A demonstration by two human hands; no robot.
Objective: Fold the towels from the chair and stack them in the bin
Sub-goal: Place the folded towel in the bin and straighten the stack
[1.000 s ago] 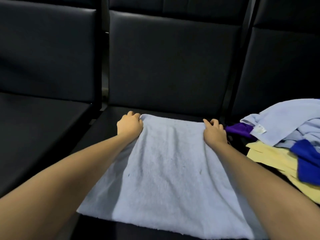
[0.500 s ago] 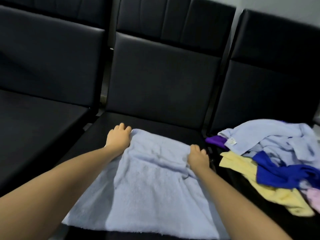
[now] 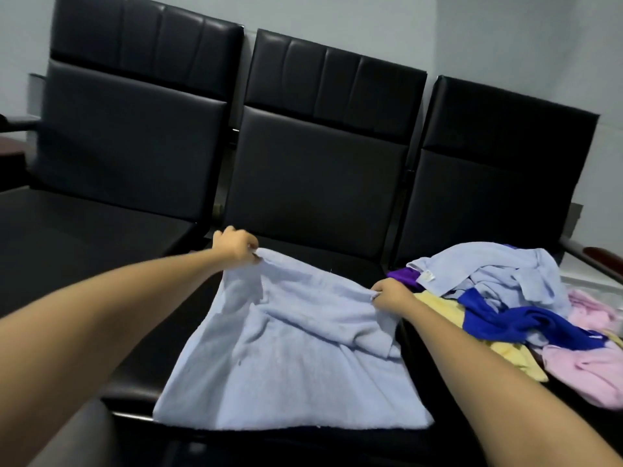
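Head view: left hand [image 3: 236,247], right hand [image 3: 391,293] pinch light-blue towel [image 3: 286,358] far corners, lifted off seat

Three black padded chairs [image 3: 320,170] in a row; pale grey wall [image 3: 505,35] behind the row, brown armrest [image 3: 606,260] at its right end.
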